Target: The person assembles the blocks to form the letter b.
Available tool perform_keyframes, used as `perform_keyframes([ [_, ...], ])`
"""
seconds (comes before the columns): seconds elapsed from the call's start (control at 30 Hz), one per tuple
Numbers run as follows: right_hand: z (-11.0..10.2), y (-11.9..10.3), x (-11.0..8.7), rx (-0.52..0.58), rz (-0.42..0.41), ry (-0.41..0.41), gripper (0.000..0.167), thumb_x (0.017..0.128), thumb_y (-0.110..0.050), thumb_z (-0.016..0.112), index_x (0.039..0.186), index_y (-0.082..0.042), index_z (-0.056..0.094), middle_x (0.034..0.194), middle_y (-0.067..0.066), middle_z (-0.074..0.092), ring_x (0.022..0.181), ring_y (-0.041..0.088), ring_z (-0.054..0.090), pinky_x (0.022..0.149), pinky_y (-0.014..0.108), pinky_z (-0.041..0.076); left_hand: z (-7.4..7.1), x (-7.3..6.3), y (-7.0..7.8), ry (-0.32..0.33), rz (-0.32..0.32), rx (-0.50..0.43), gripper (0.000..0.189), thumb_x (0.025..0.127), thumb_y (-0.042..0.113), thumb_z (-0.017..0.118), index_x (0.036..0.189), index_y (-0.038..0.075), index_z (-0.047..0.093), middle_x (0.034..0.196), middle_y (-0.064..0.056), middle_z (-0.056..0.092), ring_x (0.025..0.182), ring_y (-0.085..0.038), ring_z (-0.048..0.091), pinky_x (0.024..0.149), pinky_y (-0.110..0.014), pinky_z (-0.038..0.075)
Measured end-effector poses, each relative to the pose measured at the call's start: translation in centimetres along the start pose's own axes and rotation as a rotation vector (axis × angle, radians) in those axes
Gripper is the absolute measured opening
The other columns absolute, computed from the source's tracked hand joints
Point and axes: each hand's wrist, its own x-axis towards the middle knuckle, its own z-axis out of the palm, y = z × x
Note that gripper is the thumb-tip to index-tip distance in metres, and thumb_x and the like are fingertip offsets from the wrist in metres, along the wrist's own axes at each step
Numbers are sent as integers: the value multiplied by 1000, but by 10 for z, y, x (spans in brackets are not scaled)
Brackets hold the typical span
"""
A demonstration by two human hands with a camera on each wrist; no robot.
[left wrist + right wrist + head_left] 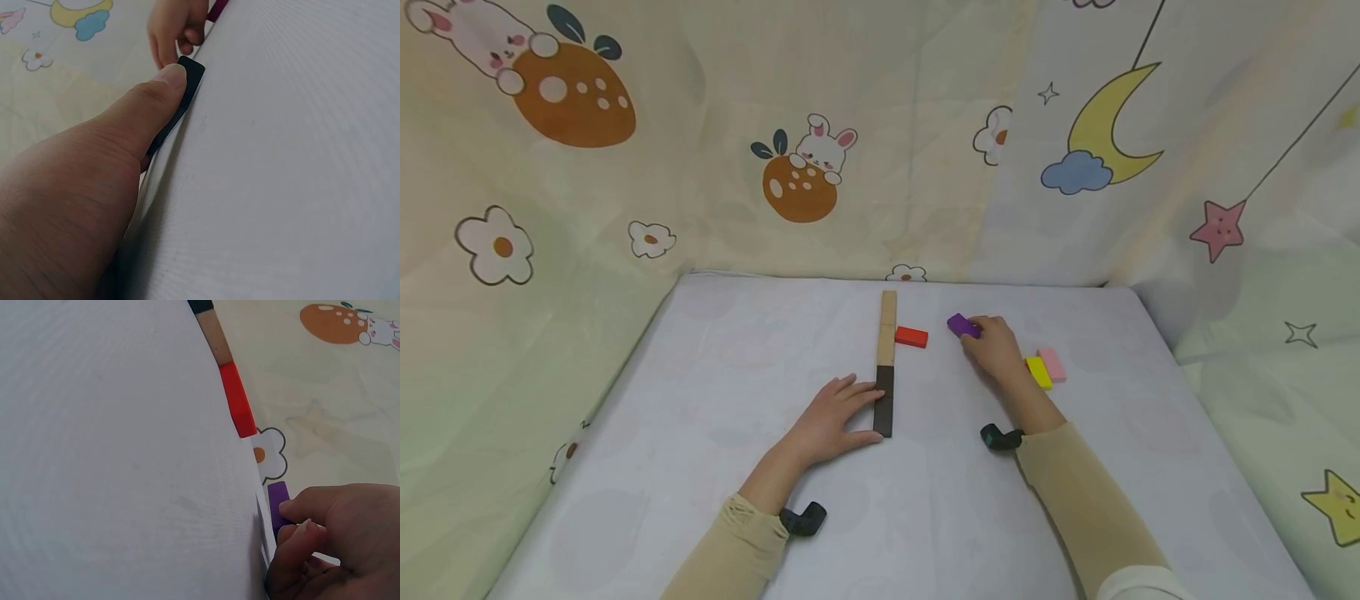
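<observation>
In the head view, wooden blocks lie end to end in a straight row: plain wood blocks [887, 343] at the far part and a black block [887, 412] at the near end. My left hand [829, 421] rests beside the black one, fingers extended to its left side and thumb at its near end; the left wrist view shows the thumb against this dark block [192, 72]. My right hand [997, 350] pinches a purple block [958, 325] by its right end, between thumb and fingers. A red block [912, 337] juts right from the row.
Right of my right wrist, a yellow block [1039, 373] and a pink block [1052, 365] lie side by side. White cloth covers the table [700, 350]. Patterned fabric [715, 75] hangs behind and at both sides. Each wrist wears a dark camera mount [805, 519].
</observation>
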Motion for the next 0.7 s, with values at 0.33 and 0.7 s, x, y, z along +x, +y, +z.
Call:
perform_keyframes([
  [0.33, 0, -10, -17, 18, -26, -93, 49, 95, -29, 61, 140, -11, 54, 135, 20, 50, 116, 35, 52, 103, 53, 51, 0, 0, 0, 1, -11, -5, 71, 86, 64, 64, 147, 32, 47, 154, 7, 44, 151, -25, 27, 127, -43, 17],
  [0.7, 5, -11, -22, -1, -92, -133, 48, 95, -30, 62, 138, -12, 56, 133, 18, 52, 109, 32, 54, 101, 49, 52, -1, 0, 0, -1, -10, -2, 71, 86, 65, 63, 147, 32, 47, 154, 7, 44, 151, -25, 27, 127, -43, 16],
])
